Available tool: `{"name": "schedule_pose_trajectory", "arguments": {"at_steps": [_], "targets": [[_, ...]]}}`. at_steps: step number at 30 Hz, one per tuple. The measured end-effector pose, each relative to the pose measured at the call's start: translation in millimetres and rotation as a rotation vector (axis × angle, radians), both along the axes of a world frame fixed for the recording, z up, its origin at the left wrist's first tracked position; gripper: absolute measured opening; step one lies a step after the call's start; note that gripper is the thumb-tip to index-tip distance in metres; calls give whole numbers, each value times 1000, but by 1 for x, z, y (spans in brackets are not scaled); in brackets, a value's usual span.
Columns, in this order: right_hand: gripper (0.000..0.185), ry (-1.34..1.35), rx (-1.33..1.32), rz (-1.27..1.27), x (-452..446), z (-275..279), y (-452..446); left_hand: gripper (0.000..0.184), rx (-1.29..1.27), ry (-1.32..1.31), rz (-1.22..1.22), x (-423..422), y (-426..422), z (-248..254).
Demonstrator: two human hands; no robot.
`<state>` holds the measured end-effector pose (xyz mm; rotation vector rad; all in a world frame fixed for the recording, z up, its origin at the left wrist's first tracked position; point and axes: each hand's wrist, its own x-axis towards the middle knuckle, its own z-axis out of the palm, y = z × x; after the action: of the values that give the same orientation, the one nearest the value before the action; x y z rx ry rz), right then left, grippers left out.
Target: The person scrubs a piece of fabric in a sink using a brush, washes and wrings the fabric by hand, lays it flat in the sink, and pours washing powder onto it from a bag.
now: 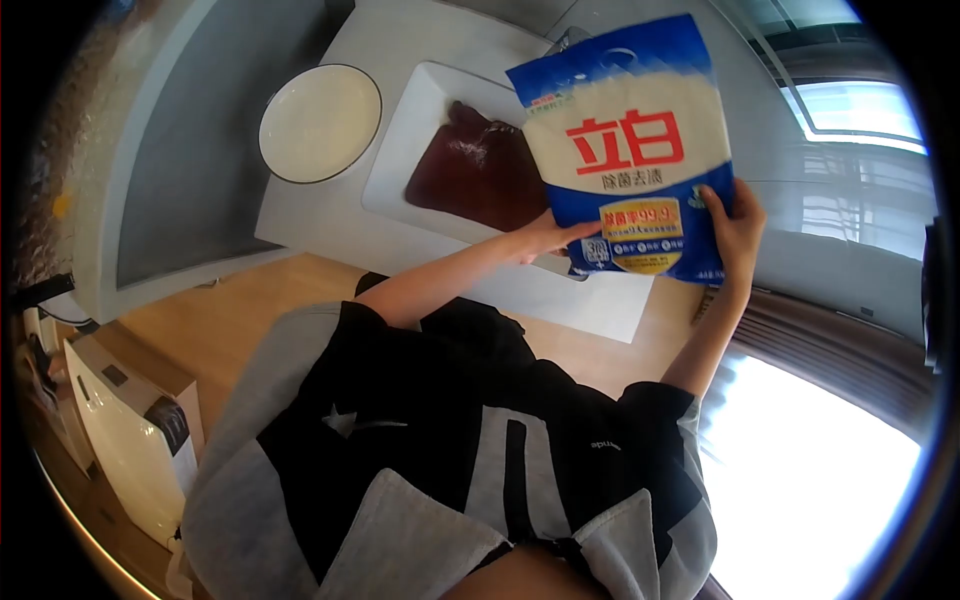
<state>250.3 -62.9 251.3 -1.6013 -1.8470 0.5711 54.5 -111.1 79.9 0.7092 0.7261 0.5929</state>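
A large blue and cream bag of laundry powder (640, 110) with red lettering is held up above the right part of the white sink, its printed front toward me. My left hand (548, 238) grips its lower left edge, thumb on the front and the other fingers partly hidden. On the lower right edge, my right hand (738, 225) is closed with the thumb over the front. Behind the bag, the white sink (385, 185) holds dark reddish-brown cloth (470, 175) that looks wet. The bag hides the sink's right side and most of the tap.
A round white basin (320, 125) with a dark rim stands on the white counter (325, 220) left of the sink. At the lower left is a cream-coloured appliance (130, 440). A brown curtain (830, 335) hangs beside a bright window on the right.
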Motion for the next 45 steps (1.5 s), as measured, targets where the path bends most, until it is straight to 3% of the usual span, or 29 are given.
{"name": "schedule_pose_trajectory", "arguments": {"at_steps": [9,11,14,18,19,22,23,27,35,42,45], "targets": [[22,-2,-20,-188,17,-26,-16,85,2,-66,-165,4,15,-6],[22,-120,-52,-200,19,-26,-10,85,-43,-40,-194,11,16,-5],[23,-6,-107,-189,15,-24,-7,85,-44,-41,-231,12,19,-18],[22,-178,-76,-176,17,-23,-4,87,-8,-54,-284,21,22,-23],[23,-32,-77,-206,13,-26,-4,85,12,-29,-291,16,24,-15],[22,-112,-118,-237,19,-31,-4,86,-94,-30,-291,24,19,-22],[21,-303,-105,-217,25,-29,-3,87,-90,-24,-304,26,19,-24],[18,-13,-140,-281,17,-32,-3,85,-56,-96,-392,9,26,-20],[24,-183,-87,-328,29,-41,-13,86,-97,-160,-447,13,36,-26],[26,-47,-176,-256,26,-36,-9,86,-154,-102,-444,16,31,-28],[26,-187,-157,-341,17,-30,-7,86,-144,-125,-466,13,30,-21]]}}
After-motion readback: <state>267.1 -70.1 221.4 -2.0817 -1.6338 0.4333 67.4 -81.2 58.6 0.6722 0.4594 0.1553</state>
